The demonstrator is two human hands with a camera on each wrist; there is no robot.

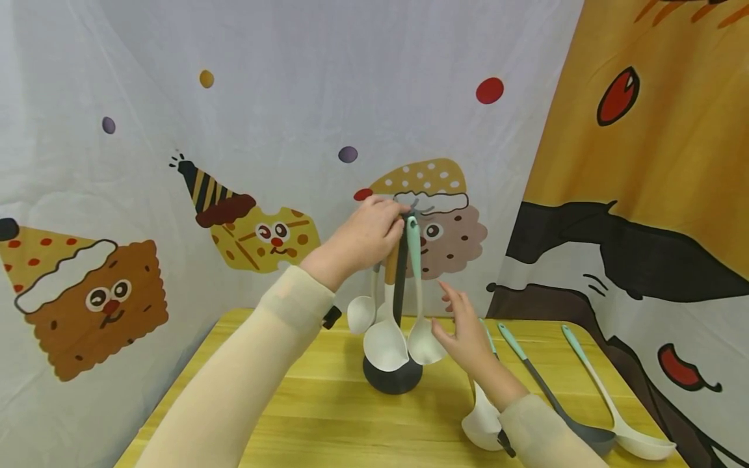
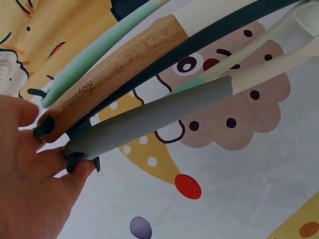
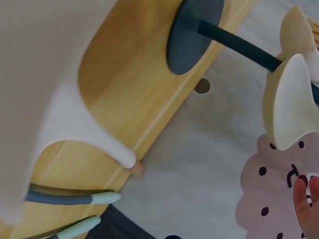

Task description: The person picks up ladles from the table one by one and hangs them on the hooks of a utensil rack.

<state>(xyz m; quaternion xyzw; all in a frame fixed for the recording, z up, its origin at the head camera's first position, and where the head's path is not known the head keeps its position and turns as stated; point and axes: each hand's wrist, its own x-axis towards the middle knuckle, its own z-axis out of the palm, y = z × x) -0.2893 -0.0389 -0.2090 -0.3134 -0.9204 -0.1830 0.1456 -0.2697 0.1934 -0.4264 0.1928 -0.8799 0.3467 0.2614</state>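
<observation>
A dark utensil stand [image 1: 393, 382] with a round base and upright pole stands on the table. My left hand [image 1: 371, 227] grips the stand's top, fingers and thumb at the hooks. A ladle with a wooden handle [image 2: 117, 74], one with a grey handle [image 2: 154, 117] and one with a mint handle [image 2: 94, 55] hang there by their ends. Their white bowls hang over the base, the wooden-handled ladle's bowl [image 1: 386, 348] in front. Beside the bowl of the mint-handled ladle [image 1: 424, 343], my right hand [image 1: 468, 331] is held up with fingers spread and nothing in them.
On the right of the wooden table [image 1: 333, 422] lie a white ladle [image 1: 482, 422], a dark grey ladle [image 1: 588, 434] with a mint handle, and a white mint-handled ladle [image 1: 643, 444]. Another mint handle is partly hidden behind my right hand. A printed curtain [image 1: 328, 78] hangs behind.
</observation>
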